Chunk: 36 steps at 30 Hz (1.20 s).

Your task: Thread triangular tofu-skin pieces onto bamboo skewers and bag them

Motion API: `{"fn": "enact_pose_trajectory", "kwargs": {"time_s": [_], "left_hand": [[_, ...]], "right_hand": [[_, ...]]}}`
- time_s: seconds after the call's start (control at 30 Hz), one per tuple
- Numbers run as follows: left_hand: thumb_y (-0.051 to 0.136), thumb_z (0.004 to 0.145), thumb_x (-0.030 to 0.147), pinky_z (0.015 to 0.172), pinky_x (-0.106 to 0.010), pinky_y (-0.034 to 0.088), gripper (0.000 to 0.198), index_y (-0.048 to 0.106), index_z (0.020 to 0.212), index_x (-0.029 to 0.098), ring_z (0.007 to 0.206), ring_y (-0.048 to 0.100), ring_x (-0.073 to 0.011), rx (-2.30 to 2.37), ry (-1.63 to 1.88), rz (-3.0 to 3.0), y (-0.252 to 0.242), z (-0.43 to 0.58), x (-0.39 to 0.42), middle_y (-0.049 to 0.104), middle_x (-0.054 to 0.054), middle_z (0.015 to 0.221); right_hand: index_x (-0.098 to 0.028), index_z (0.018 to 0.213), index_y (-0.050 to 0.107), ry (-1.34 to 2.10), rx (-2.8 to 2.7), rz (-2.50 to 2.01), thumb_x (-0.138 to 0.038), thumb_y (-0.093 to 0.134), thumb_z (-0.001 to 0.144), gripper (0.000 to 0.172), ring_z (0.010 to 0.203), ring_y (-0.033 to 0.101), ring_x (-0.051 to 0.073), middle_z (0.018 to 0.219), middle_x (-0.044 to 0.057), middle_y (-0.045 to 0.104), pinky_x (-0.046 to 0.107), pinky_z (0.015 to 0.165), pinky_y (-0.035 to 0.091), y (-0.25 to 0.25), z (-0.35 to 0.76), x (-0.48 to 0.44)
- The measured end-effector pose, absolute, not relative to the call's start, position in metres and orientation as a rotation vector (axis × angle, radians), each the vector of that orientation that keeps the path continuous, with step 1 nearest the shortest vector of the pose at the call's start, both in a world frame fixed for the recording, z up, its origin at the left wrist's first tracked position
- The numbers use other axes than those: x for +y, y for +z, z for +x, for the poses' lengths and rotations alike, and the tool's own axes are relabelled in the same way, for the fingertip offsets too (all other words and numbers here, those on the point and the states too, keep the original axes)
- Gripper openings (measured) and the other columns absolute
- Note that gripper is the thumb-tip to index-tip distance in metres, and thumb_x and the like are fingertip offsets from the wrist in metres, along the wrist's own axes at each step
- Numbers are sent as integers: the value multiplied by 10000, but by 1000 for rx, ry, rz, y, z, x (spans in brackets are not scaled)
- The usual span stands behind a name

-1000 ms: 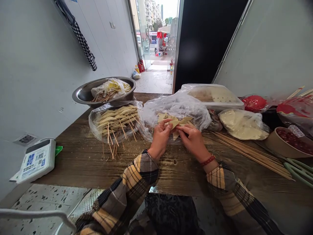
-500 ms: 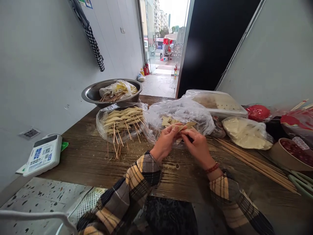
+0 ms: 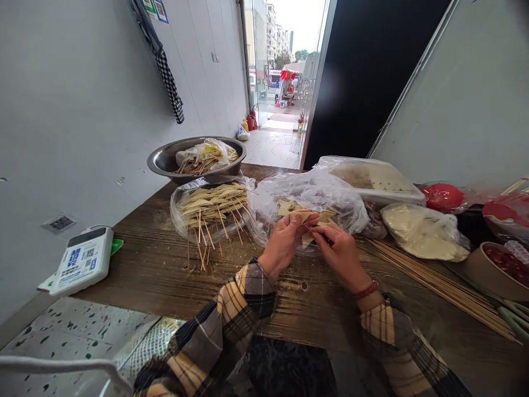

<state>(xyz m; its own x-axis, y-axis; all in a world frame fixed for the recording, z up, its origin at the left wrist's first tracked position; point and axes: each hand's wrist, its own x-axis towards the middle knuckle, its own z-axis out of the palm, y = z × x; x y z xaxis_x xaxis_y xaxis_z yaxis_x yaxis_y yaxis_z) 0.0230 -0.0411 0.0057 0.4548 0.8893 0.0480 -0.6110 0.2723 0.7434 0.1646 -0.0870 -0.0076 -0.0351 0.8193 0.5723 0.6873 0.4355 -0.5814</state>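
My left hand (image 3: 281, 242) pinches a pale beige piece of tofu sheet (image 3: 300, 216) between thumb and fingers. Close beside it, my right hand (image 3: 341, 255) is closed on a thin bamboo skewer (image 3: 309, 227), whose tip points at the tofu piece. Whether the tip has gone through, I cannot tell. Just behind both hands, more cut tofu sheet (image 3: 286, 207) lies in an open clear plastic bag (image 3: 306, 184). To the left, threaded tofu skewers (image 3: 215, 199) are piled on another plastic bag, their sticks facing me.
A steel basin (image 3: 159, 160) with bagged skewers stands at the back left. Loose bamboo skewers (image 3: 438, 284) lie on the right, near a bag of pale sheets (image 3: 425, 231), a bowl of red food (image 3: 483, 270) and green-handled scissors (image 3: 514, 317). A white device (image 3: 85, 259) sits at the left edge.
The view has shifted slightly, so everything sits a little further right and lower. My hands have drawn slightly apart, and the skewer between them shows more clearly.
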Motion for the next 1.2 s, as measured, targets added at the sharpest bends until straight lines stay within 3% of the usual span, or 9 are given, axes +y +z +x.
{"fn": "enact_pose_trajectory", "kwargs": {"time_s": [0.67,1.0,1.2], "left_hand": [[679,785,387,915,-306,431,292,702,936,139,979,637,-200,422,1044,919,3,33,-48,720,-107,1001],[663,809,331,972,-358,423,233,666,949,145,1041,642,-222,491,1150,801,13,10,-28,700,-112,1076],[652,812,382,959,-352,427,301,677,976,131,1009,642,-219,437,1050,919,5,24,-38,707,-119,1041]], "right_hand": [[-194,855,660,162,-1653,-1309,-251,517,904,162,907,626,230,903,86,676,398,821,502,-7,152,-84],[-212,939,704,215,-1729,-1318,-269,521,915,194,918,638,219,967,70,706,382,819,505,-6,163,-87],[-204,922,701,192,-1697,-1275,-251,513,914,195,957,631,219,961,70,709,383,854,498,-6,158,-86]]}}
